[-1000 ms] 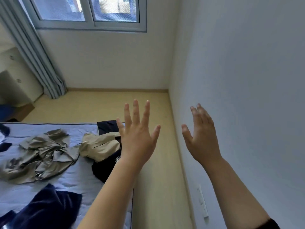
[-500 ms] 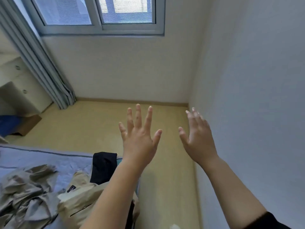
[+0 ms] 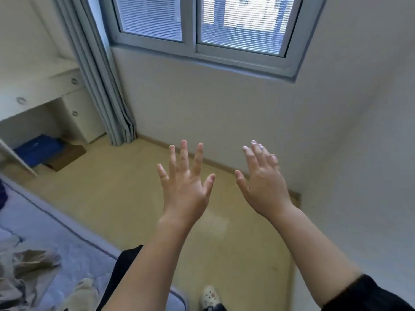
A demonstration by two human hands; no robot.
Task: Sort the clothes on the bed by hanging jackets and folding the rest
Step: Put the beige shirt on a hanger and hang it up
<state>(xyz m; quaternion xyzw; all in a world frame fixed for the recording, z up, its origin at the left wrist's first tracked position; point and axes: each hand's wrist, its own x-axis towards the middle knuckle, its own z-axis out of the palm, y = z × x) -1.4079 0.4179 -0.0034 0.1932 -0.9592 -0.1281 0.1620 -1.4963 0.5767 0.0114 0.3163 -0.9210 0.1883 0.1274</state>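
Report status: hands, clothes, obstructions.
Both raised, empty: left hand open, right hand open. Crumpled clothes on bed, untouched. Nothing seen in the way.

Left hand [image 3: 184,194] and right hand [image 3: 265,189]: both bare. Left forearm [image 3: 143,272]: bare from the wrist to the lower edge of the head view. Right forearm [image 3: 314,248]: bare from the wrist to a black sleeve [image 3: 370,297] of plain, unmarked fabric with a soft, rounded hem. Nails on the fingers [image 3: 252,160] of the right hand show a pale sheen. At the lower edge, one foot wears a white clog-type shoe [image 3: 210,295] with small dark dots across its upper.
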